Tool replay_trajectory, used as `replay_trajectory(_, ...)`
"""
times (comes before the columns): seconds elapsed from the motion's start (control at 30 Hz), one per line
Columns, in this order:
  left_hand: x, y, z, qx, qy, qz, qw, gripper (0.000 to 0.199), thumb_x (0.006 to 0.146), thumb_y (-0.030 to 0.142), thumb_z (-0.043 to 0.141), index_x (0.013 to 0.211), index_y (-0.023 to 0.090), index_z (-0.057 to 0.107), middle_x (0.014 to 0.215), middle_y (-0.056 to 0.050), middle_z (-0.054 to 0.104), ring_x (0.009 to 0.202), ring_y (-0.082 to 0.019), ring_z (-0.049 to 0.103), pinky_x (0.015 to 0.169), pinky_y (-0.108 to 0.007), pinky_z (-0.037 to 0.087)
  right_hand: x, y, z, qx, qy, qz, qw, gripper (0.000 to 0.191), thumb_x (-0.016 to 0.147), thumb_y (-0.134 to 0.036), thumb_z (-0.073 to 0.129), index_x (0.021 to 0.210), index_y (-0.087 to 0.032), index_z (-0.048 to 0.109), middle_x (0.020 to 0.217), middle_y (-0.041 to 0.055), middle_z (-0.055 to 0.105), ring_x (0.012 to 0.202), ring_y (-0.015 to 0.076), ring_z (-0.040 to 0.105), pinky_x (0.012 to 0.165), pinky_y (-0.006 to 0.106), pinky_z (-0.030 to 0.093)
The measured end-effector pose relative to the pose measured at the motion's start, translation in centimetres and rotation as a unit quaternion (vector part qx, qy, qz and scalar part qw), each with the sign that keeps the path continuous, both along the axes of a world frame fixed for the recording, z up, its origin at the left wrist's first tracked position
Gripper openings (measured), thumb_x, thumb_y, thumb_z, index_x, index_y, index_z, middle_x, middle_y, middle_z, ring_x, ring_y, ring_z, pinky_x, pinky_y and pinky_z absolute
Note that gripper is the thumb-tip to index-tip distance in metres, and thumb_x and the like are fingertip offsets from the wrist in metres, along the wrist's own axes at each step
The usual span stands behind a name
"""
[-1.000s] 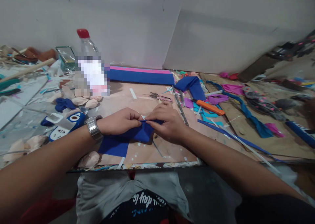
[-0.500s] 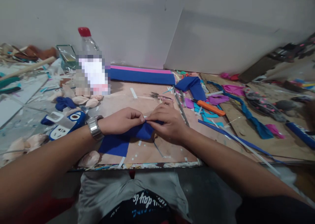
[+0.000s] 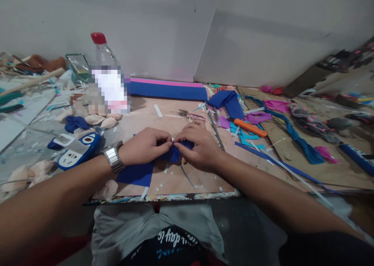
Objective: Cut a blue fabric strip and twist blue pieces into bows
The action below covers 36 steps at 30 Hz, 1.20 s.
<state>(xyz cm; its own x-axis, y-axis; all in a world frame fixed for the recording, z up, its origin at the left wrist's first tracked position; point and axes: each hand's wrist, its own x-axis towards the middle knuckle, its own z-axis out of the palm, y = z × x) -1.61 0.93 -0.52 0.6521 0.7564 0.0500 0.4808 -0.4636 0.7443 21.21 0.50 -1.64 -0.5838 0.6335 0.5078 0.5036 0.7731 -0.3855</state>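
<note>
Between my hands is a small piece of blue fabric [image 3: 174,155], bunched or folded at its upper edge. My left hand [image 3: 146,146] pinches it with thumb and forefinger, a metal watch [image 3: 113,156] on the wrist. Close against those fingertips, my right hand [image 3: 200,145] grips the same piece, its other fingers curled over. Part of the fabric is hidden behind the fingers. A flat blue piece [image 3: 134,175] lies on the work board [image 3: 204,184] below my left hand. A thin dark strand [image 3: 187,174] lies under the held piece.
Thread snips [image 3: 191,114] lie just beyond my right hand, and an orange cutter [image 3: 250,128] is to its right. At left are a blue-and-white power strip [image 3: 80,151] and pale petal-like pieces [image 3: 43,168]. A red-capped bottle [image 3: 105,55] stands behind; a blue strip [image 3: 168,91] lies along the wall.
The held blue fabric has been drawn up and gathered between my fingers, so less of it hangs below. My hands stay in nearly the same place.
</note>
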Motion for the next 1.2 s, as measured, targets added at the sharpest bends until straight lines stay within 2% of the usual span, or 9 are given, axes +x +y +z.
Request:
replay_trajectory(0.23, 0.31, -0.51, -0.08, 0.175, 0.074, -0.017, 0.982, 0.025, 0.098, 0.031, 0.051, 0.088, 0.017, 0.071, 0.073, -0.003, 0.070, 0.063, -0.014, 0.058, 0.063, -0.027, 0.033, -0.14, 0.11, -0.32, -0.057, 0.003, 0.011, 0.998, 0.006, 0.093, -0.022, 0.062, 0.089, -0.021, 0.067, 0.087, 0.0042, 0.072, 0.094, 0.0238, 0.062, 0.093, 0.044, 0.037)
replay_trajectory(0.33, 0.25, -0.40, -0.24, 0.204, 0.091, -0.020, 0.975, 0.028, 0.100, 0.033, 0.050, 0.090, 0.018, 0.071, 0.075, -0.004, 0.072, 0.064, -0.015, 0.060, 0.063, -0.028, 0.033, -0.19, 0.08, -0.32, -0.080, 0.002, 0.010, 0.997, 0.007, 0.093, -0.020, 0.060, 0.090, -0.020, 0.066, 0.090, 0.0051, 0.071, 0.096, 0.0240, 0.061, 0.094, 0.044, 0.037)
replay_trajectory(0.53, 0.00, -0.08, -0.41, 0.167, 0.089, -0.015, 0.982, 0.031, 0.104, 0.035, 0.049, 0.092, 0.018, 0.072, 0.075, -0.003, 0.072, 0.065, -0.015, 0.062, 0.064, -0.027, 0.035, -0.04, 0.18, -0.35, -0.072, 0.004, -0.003, 0.997, 0.004, 0.093, -0.023, 0.063, 0.091, -0.022, 0.067, 0.089, 0.0042, 0.071, 0.095, 0.0243, 0.061, 0.094, 0.044, 0.037)
replay_trajectory(0.8, -0.15, 0.03, 0.22, 0.099, 0.063, -0.013, 0.993, 0.028, 0.101, 0.035, 0.053, 0.093, 0.016, 0.072, 0.078, -0.002, 0.072, 0.066, -0.014, 0.061, 0.065, -0.027, 0.036, 0.03, 0.26, -0.29, -0.065, 0.008, -0.008, 0.998, 0.006, 0.092, -0.020, 0.061, 0.087, -0.020, 0.063, 0.089, 0.0048, 0.070, 0.092, 0.0232, 0.060, 0.093, 0.044, 0.038)
replay_trajectory(1.0, -0.25, 0.33, 0.11, 0.073, 0.036, -0.032, 0.996, 0.030, 0.103, 0.037, 0.053, 0.093, 0.017, 0.074, 0.076, -0.001, 0.071, 0.064, -0.012, 0.058, 0.065, -0.026, 0.036, 0.14, 0.27, -0.25, -0.067, 0.020, 0.004, 0.998, 0.008, 0.094, -0.029, 0.066, 0.094, -0.022, 0.070, 0.090, 0.0041, 0.074, 0.094, 0.0236, 0.063, 0.093, 0.044, 0.041)
replay_trajectory(1.2, -0.32, 0.37, 0.13, 0.022, 0.028, -0.031, 0.999, 0.030, 0.101, 0.035, 0.054, 0.088, 0.014, 0.072, 0.076, -0.001, 0.070, 0.067, -0.013, 0.056, 0.064, -0.025, 0.037, 0.20, 0.39, -0.36, -0.033, 0.041, -0.014, 0.999, 0.006, 0.092, -0.025, 0.068, 0.089, -0.022, 0.071, 0.085, 0.0034, 0.074, 0.089, 0.0223, 0.065, 0.092, 0.044, 0.042)
